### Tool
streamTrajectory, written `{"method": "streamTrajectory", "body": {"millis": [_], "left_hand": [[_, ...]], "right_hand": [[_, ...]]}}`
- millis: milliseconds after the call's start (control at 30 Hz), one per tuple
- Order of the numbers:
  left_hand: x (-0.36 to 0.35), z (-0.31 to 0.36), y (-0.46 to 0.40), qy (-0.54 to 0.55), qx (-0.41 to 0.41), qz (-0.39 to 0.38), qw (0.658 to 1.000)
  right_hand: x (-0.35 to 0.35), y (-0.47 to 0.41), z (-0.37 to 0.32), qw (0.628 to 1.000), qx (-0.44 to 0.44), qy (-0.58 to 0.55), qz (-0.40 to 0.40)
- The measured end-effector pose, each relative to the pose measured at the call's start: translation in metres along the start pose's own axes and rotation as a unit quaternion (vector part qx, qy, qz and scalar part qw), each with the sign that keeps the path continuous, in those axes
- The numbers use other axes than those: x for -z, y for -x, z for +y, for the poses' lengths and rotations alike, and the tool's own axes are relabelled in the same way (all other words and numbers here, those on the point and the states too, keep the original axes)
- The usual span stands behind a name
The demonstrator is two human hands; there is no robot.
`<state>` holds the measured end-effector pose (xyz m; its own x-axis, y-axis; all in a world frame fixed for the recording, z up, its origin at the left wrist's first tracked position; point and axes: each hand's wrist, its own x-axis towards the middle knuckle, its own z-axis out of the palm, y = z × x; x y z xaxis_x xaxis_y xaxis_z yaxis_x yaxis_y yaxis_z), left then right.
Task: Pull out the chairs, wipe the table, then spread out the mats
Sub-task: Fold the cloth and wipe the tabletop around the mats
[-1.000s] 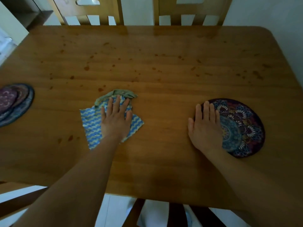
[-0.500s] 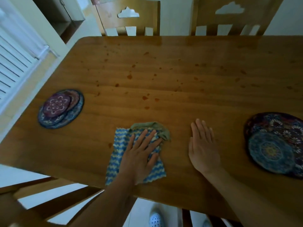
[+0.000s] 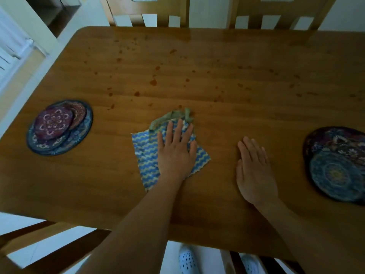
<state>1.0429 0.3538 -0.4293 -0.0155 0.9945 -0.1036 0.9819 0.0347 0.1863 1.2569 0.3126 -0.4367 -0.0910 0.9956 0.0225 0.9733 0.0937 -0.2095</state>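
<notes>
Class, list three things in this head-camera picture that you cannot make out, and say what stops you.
1. The right mats: cut off by the picture's right edge.
2. The left mats: the count is unclear, since they overlap.
3. The cloth: its middle is hidden under the left hand.
4. The far chairs: their tops are cut off by the top edge.

Wooden worktop (image 3: 217, 62), its far half speckled with dark spots. A blue-and-yellow zigzag cloth (image 3: 147, 155) lies near centre under a flat left hand (image 3: 175, 153); the right hand (image 3: 253, 173) rests flat at 3 o'clock of it. Round patterned mats are stacked at 9 o'clock (image 3: 59, 127) and 3 o'clock (image 3: 335, 165).
</notes>
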Motion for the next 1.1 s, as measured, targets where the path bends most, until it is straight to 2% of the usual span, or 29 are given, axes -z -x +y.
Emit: {"method": "streamTrajectory", "body": {"millis": [167,267,300,333,400,500,667,733,800,933,1000,1100], "left_hand": [[-0.016,0.033,0.049,0.001,-0.086,0.002,0.996],[-0.017,0.015,0.075,-0.009,-0.136,-0.004,0.991],[-0.015,0.003,0.082,-0.014,-0.129,-0.001,0.992],[-0.014,-0.010,0.090,-0.016,-0.099,0.003,0.995],[-0.010,-0.038,0.099,-0.019,0.018,0.021,0.999],[-0.002,-0.069,0.094,-0.010,0.187,0.031,0.982],[0.015,-0.075,0.022,0.017,0.300,0.015,0.954],[0.019,-0.063,-0.014,0.022,0.313,0.021,0.949],[0.015,-0.040,-0.045,0.016,0.269,0.022,0.963],[-0.002,0.033,-0.077,0.010,0.080,0.051,0.995],[-0.012,0.068,-0.078,0.018,-0.004,0.052,0.998],[-0.022,0.100,-0.065,0.021,-0.088,0.048,0.995]], "right_hand": [[-0.002,0.002,0.004,1.000,0.008,-0.001,0.001],[-0.001,0.001,0.004,1.000,0.005,0.000,-0.007],[0.001,0.000,0.003,1.000,0.004,-0.001,-0.009],[0.002,0.001,0.003,1.000,0.000,-0.002,-0.016],[0.005,0.001,0.001,1.000,-0.006,-0.004,-0.029],[0.003,0.003,-0.001,1.000,-0.009,0.003,-0.028],[0.002,0.002,0.000,1.000,0.002,0.018,-0.014],[0.002,0.002,0.000,1.000,-0.001,0.020,-0.011],[0.001,0.001,-0.001,1.000,-0.004,0.021,-0.011],[0.000,0.000,-0.002,1.000,-0.006,0.026,-0.008],[-0.001,0.000,-0.001,1.000,0.001,0.019,-0.005],[-0.002,0.000,0.001,1.000,0.007,-0.011,0.018]]}}
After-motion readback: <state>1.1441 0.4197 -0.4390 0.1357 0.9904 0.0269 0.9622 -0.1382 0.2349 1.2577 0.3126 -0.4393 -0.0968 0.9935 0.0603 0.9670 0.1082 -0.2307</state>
